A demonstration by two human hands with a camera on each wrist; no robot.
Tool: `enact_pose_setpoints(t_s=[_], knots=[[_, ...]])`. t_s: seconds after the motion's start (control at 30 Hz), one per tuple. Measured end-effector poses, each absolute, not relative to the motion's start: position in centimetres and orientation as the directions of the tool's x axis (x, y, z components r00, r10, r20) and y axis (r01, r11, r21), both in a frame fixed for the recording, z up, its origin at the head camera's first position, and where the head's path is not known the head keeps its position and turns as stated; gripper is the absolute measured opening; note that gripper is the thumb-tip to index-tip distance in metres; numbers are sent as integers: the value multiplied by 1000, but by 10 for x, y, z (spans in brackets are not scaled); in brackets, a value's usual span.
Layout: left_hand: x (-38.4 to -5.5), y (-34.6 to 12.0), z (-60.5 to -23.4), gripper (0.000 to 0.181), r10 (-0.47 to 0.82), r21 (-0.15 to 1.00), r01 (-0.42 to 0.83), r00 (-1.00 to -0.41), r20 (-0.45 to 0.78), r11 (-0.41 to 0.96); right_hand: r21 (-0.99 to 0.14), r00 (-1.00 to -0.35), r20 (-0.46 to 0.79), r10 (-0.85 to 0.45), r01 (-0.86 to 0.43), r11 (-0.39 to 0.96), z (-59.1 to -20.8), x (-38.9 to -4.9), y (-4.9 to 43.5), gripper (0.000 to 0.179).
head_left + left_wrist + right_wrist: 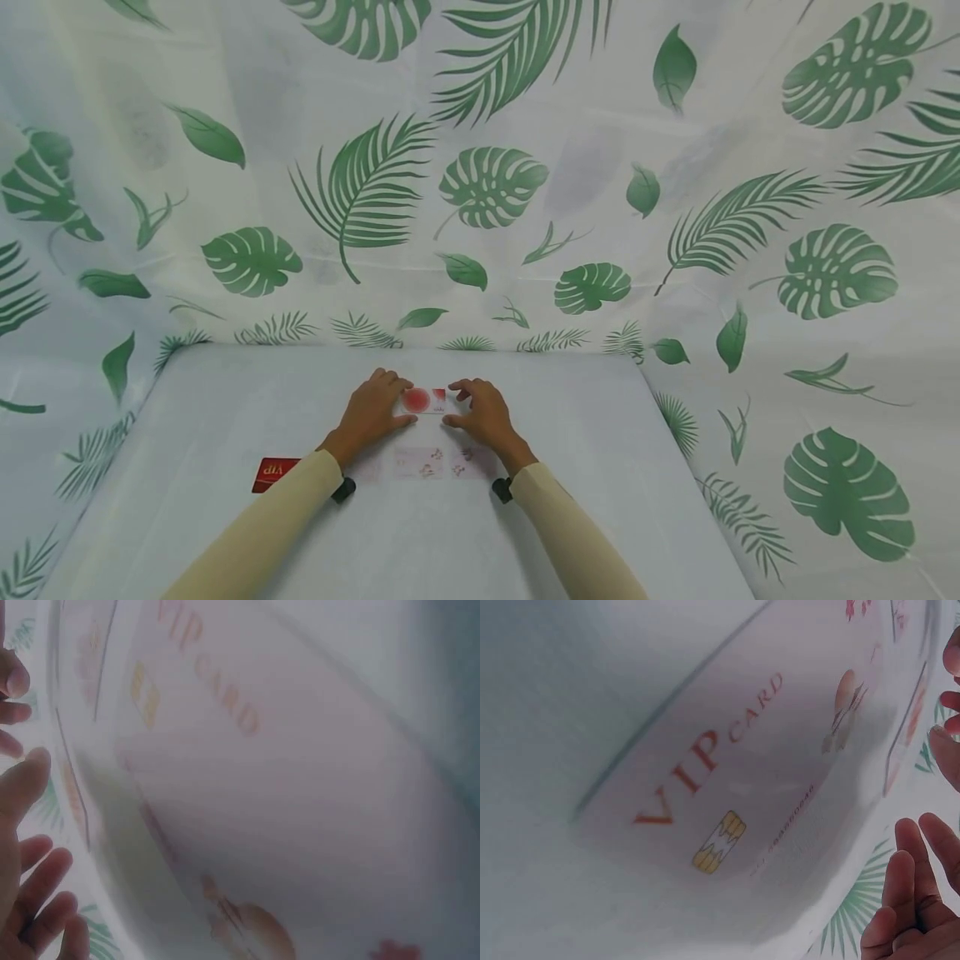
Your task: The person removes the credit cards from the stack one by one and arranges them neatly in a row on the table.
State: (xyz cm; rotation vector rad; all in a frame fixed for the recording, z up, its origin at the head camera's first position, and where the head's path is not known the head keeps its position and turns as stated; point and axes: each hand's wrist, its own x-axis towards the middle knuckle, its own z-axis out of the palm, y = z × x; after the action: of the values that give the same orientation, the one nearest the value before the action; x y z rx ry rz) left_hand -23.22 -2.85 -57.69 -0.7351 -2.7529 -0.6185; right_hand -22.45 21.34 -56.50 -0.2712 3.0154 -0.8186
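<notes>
A white card with a red circle and a red corner patch lies flat on the table between the two hands. On its left side, my left hand has its fingertips and thumb spread around the edge. From the right, my right hand holds its fingers and thumb apart beside the opposite edge. Whether either hand touches the card cannot be told. In the wrist views, the left hand's fingers and the right hand's fingers look relaxed, with nothing gripped.
Nearer the body lies a row of pale pink cards, including a middle card and a right card. A red VIP card lies by the left forearm, partly covered by the sleeve. A leaf-patterned sheet encloses the white table.
</notes>
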Motion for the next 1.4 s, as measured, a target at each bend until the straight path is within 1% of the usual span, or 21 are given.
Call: enact_pose_setpoints(t_s=[0.17, 0.37, 0.57, 0.8, 0.9, 1.1, 1.4], knots=[[-239, -30, -581, 55, 414, 362, 500, -862, 292, 787, -507, -986, 16, -167, -152, 849, -564, -231, 207, 57], [-244, -32, -584, 56, 408, 352, 481, -874, 263, 803, -515, -985, -11, -169, -139, 846, -565, -237, 200, 57], [-246, -32, -583, 55, 408, 366, 481, -875, 263, 797, -506, -986, -25, -168, -132, 852, -566, -243, 197, 54], [-248, -32, -586, 48, 409, 364, 482, -874, 261, 797, -506, -983, -70, -167, -109, 856, -564, -246, 195, 51], [-250, -32, -587, 45, 402, 379, 472, -880, 252, 796, -509, -983, -79, -167, -105, 855, -564, -247, 194, 48], [-251, -31, -589, 44, 393, 426, 447, -894, 213, 787, -522, -979, -73, -188, -123, 844, -564, -248, 194, 45], [-247, -29, -586, 48, 383, 472, 442, -897, 221, 763, -529, -973, -32, -227, -176, 830, -568, -247, 196, 48]])
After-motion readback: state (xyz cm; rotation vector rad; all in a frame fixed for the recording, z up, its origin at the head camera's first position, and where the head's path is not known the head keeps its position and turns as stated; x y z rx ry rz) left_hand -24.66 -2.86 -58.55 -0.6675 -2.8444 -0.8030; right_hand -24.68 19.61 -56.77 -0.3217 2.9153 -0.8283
